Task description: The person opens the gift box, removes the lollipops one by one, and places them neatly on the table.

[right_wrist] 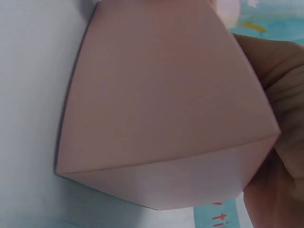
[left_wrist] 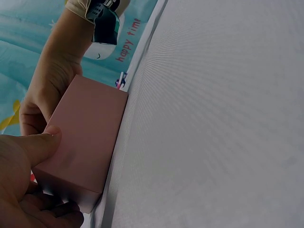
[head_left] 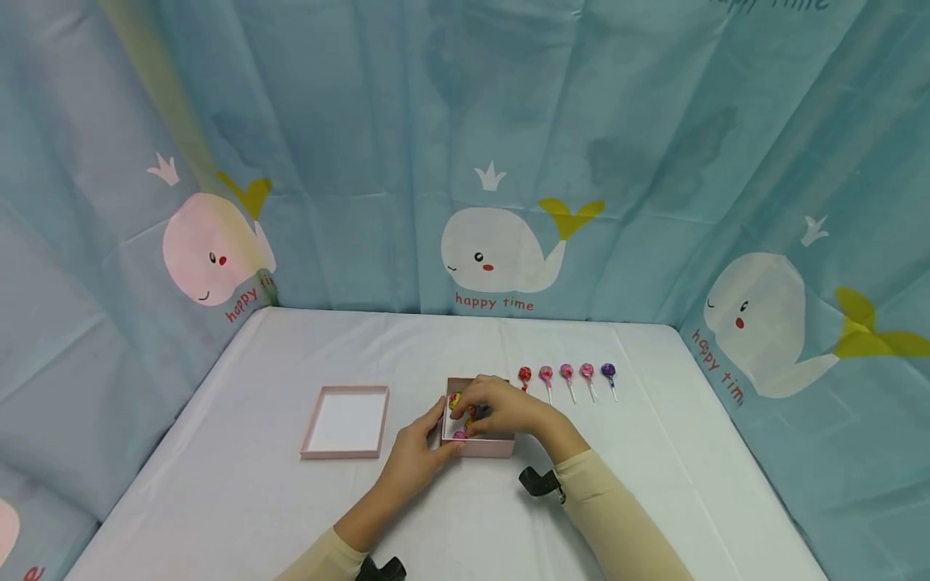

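Observation:
An uncovered pink box (head_left: 488, 449) stands on the white table, wrapped lollipops inside it. A yellow-wrapped lollipop (head_left: 454, 400) and a purple-pink one (head_left: 460, 435) show along its left side. My left hand (head_left: 412, 452) grips the box by its near left corner, thumb on the front wall, fingers on the left side. From the right, my right hand (head_left: 501, 407) reaches down into the box, fingers bent among the lollipops; I cannot tell whether it pinches one. In the right wrist view the box wall (right_wrist: 166, 90) hides the fingers.
To the left lies a shallow pink box lid (head_left: 345, 421), white inside facing up. Behind and right of the box, several lollipops form a row, from a red one (head_left: 525, 374) to a purple one (head_left: 608, 369). Blue whale-print curtains (head_left: 349, 242) enclose the table's back and sides.

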A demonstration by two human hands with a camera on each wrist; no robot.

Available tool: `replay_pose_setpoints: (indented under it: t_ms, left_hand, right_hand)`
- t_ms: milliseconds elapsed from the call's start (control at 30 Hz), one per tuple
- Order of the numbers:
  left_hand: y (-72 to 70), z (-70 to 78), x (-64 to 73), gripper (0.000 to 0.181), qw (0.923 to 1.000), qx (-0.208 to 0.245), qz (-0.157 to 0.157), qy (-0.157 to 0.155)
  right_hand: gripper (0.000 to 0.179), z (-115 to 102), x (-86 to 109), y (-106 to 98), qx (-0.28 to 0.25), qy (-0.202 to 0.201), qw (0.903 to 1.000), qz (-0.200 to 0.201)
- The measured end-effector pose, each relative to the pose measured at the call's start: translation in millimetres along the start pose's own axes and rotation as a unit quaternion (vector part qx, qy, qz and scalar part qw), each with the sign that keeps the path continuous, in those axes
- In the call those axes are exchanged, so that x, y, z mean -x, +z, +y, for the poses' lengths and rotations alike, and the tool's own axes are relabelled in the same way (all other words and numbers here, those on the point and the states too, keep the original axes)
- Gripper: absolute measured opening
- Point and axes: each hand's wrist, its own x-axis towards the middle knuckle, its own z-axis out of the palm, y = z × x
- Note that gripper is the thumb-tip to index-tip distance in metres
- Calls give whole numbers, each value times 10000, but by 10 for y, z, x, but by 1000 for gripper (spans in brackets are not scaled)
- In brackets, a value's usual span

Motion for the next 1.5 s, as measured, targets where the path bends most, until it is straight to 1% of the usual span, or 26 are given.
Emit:
replay_pose_setpoints:
  t_ms: [133,200,267,433,500,667,767,967,1133,1300,1500]
  left_hand:
    - [0,3,-1,89,9999,27,-32,-111]
    - [1,2,0,88,10000,-30,-22,-50]
    - [2,1,0,88,10000,-52,-27,-68]
    - [6,-11,-5,87,10000,7,4,-85]
    - [9,-14,-4,86,10000,-1,48,16]
    - [11,-19,-1,85,9999,6,77,82]
    - [7,-21,3,86,10000,17,74,20]
    - [-5,-21,-2,87,9999,-11,114,62]
    - [-2,-24,-14,87,9999,-49,96,9]
    - [12,-24,-13,87,9999,-34,119,-14]
    - [30,-14,-9,88,9999,14,109,-30]
  right_hand:
    - [25,-2,-7,38,447,36,9990,-9]
    - [23,-8,-11,56,687,57,9976,-32]
    - [22,-3,-17,79,920,56,9957,-47]
    - [21,-5,-23,118,1276,118,9917,-72]
    - [21,-16,-25,122,1324,138,9911,-81]
    - [22,-44,-28,120,1394,153,9900,-116]
    - [21,-55,-35,124,1471,151,9889,-165]
    - [19,-54,-66,140,1701,113,9851,-218]
    - [19,-61,-81,135,1735,187,9843,-267]
    - [19,-59,-75,142,1783,342,9827,-369]
    - [14,-70,-59,148,1751,409,9832,-325]
